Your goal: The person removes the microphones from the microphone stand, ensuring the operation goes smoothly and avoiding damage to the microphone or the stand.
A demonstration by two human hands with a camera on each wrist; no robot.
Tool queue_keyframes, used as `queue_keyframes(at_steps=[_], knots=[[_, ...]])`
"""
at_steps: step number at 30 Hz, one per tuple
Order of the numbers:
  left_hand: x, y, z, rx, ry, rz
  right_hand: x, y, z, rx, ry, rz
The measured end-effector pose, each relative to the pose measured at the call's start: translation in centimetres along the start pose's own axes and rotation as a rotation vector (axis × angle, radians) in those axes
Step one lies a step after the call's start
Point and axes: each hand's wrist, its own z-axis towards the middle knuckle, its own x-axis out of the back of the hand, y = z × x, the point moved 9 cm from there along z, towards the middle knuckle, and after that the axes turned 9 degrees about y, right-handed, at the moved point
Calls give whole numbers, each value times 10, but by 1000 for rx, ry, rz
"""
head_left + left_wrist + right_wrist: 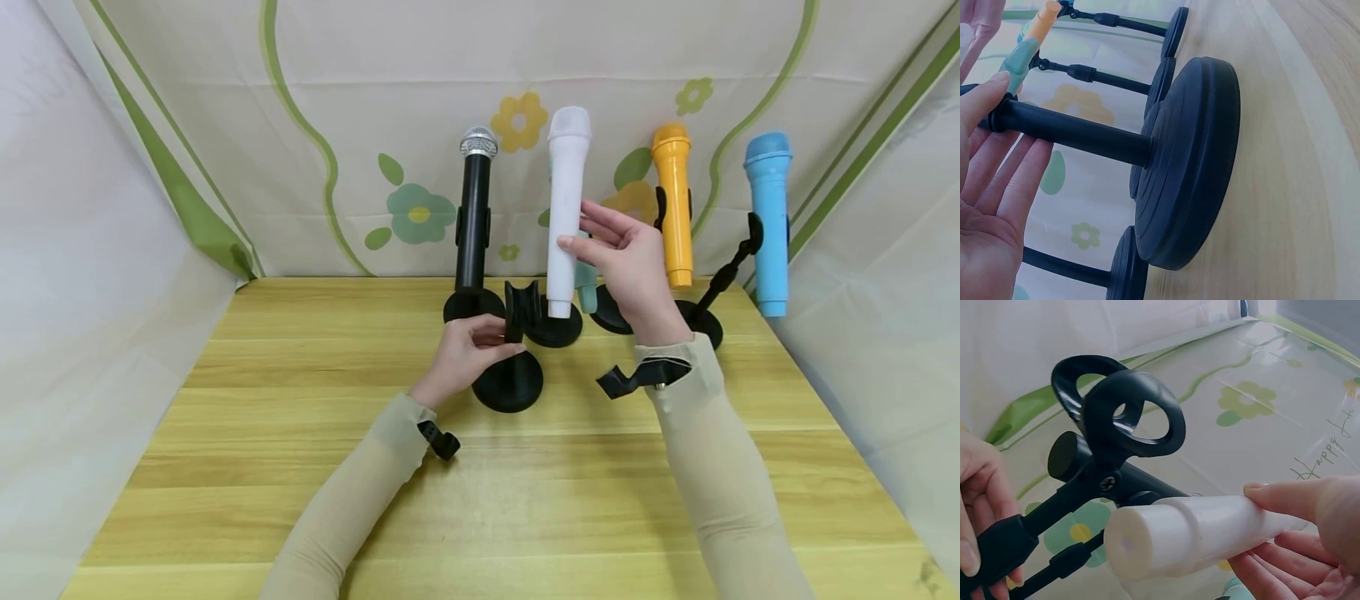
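1. My right hand [636,265] pinches the white microphone [567,208], near upright, between thumb and fingers.
2. My left hand [467,354] pinches the black stand [507,385], seven o'clock from it.
3. I'd brace that stand and avoid bumping the orange microphone [675,212], three o'clock.

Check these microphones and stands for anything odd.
Nothing looks spilled or damaged. The white microphone is unmounted, but simply held in the right hand; the left hand grips an empty stand. The teal microphone is mostly hidden.

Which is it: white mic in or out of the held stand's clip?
Out. The right hand holds the white mic; the right wrist view shows nothing in the clip.
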Motion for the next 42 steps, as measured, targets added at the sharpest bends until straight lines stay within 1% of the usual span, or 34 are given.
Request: queue_keyframes(at_steps=[5,10,15,18,32,37,42], knots=[[0,-1,1,-7,0,-3,2,6,-6,18,-5,-19],[1,-2,1,-12,2,3,5,10,-12,0,-21,-32],[1,-1,0,-13,3,10,9,13,-20,-13,-36,-95],[1,-1,0,-15,3,13,10,14,-24,-7,-45,-128],[1,1,0,-26,1,3,18,25,-38,-15,-60,-112],[1,0,0,-23,3,6,22,30,-43,-28,-60,-138],[1,0,0,-20,6,22,24,34,-49,-24,-82,-150]])
